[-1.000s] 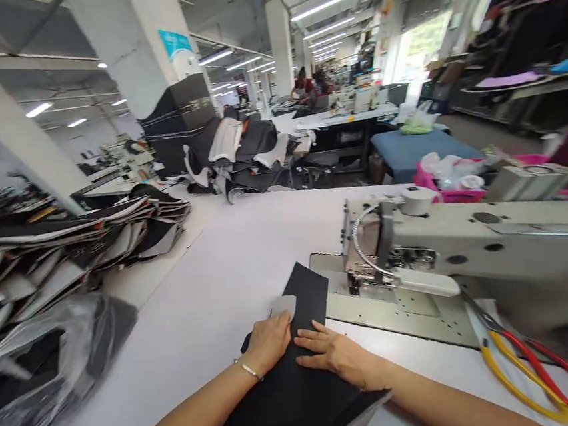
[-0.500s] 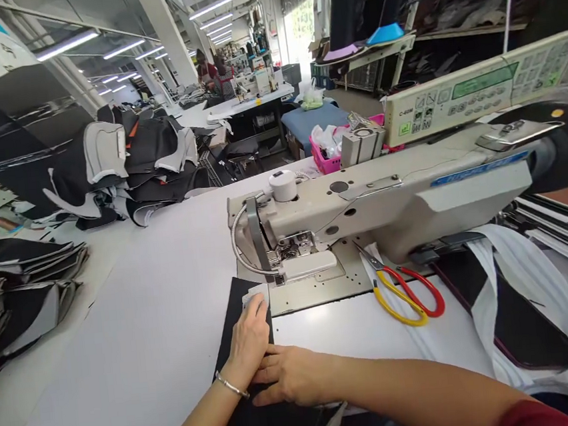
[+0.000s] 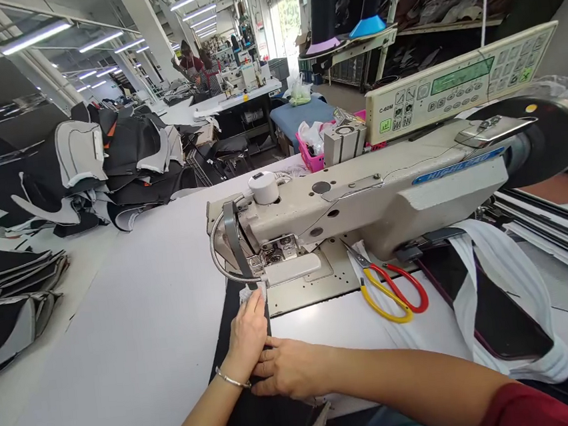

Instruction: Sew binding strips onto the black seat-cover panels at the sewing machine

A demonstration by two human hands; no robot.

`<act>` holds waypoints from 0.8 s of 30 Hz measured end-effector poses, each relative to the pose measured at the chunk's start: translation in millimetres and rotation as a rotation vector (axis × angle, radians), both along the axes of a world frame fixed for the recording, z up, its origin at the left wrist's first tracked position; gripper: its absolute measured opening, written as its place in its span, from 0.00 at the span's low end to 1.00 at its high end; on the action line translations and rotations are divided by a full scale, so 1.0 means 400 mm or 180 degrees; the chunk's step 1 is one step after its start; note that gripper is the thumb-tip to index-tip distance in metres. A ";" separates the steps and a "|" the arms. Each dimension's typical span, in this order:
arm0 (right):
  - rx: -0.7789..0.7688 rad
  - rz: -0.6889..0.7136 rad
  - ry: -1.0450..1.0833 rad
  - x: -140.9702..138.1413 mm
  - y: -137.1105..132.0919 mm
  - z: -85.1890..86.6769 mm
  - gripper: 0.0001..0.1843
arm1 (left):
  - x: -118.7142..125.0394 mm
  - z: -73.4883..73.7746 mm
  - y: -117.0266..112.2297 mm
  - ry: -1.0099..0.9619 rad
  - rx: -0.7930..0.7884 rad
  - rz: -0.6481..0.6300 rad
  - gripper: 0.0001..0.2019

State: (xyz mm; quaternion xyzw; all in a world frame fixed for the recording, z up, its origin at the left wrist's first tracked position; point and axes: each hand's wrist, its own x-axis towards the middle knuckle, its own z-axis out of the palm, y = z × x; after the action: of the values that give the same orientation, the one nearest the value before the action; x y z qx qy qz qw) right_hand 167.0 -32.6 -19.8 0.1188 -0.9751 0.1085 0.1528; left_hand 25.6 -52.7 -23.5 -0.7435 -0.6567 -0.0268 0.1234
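Note:
A black fabric piece (image 3: 243, 418) lies on the white table (image 3: 139, 334), its far end reaching the needle area of a beige sewing machine (image 3: 363, 198). My left hand (image 3: 248, 333) rests flat on the fabric, fingertips pressing a small grey patch (image 3: 251, 294) just before the presser foot. My right hand (image 3: 286, 370) lies flat on the fabric right behind the left hand, fingers stretched out and touching it.
Red and yellow scissors (image 3: 392, 289) lie on the machine bed to the right. Black-and-white cut pieces (image 3: 504, 305) lie at the right, more stacks (image 3: 15, 292) at the left. A control panel (image 3: 457, 86) stands behind the machine. Other people (image 3: 194, 64) work far back.
The camera swung right from the left stacks toward the machine. Both hands slid the black fabric and grey patch forward to the presser foot.

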 end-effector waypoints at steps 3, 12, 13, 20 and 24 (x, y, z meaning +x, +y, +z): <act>-0.0015 0.0031 -0.0080 0.019 0.018 0.009 0.19 | 0.019 -0.005 0.016 -0.0001 -0.0043 0.0056 0.22; -0.0180 -0.0032 -0.0080 0.038 0.027 -0.004 0.19 | 0.048 0.002 0.029 0.0172 -0.0260 0.0223 0.20; -0.0187 -0.0029 -0.0067 0.036 0.027 -0.008 0.18 | 0.051 0.005 0.030 0.0203 -0.0288 0.0251 0.20; -0.0536 -0.0124 -0.0141 0.036 0.035 -0.026 0.12 | 0.082 0.050 0.031 0.0250 -0.0926 0.0604 0.17; -0.0628 -0.0154 -0.0439 0.045 0.038 -0.029 0.06 | 0.094 0.069 0.011 0.0240 -0.1242 0.0533 0.17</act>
State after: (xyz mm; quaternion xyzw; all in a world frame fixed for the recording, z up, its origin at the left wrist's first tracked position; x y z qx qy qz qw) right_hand 185.0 -17.5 -31.4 0.0718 -0.9705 0.2081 0.0989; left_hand 63.1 -48.4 4.0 -0.6966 -0.7039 0.1390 0.0034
